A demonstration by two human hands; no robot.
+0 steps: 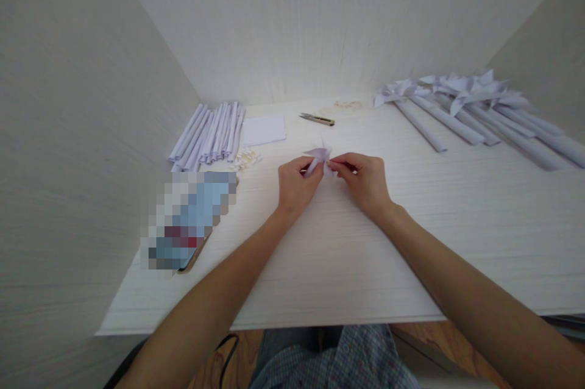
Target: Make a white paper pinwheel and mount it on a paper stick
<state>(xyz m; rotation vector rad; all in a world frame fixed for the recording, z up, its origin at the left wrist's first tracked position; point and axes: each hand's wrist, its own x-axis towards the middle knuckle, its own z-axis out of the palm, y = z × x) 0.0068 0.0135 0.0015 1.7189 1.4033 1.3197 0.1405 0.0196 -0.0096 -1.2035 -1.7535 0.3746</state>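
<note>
A small white paper pinwheel [321,154] is held over the middle of the table, its pointed blades sticking up and out. My left hand [299,185] is closed on it from the left, thumb and fingers pinching the folded paper. From the right, my right hand [361,178] pinches at the pinwheel's centre with thumb and forefinger. Something tiny and pale may be between those fingertips, too small to make out. Beyond the hands lie thread snips [317,119] with dark blades, and a stack of square white paper [264,129].
Rolled paper sticks [208,133] are heaped at the back left, with small cut white pieces [247,159] in front. A blurred phone [194,221] lies nearer. Finished paper pinwheels on sticks [475,102] are piled at the back right. Walls [292,23] enclose the table.
</note>
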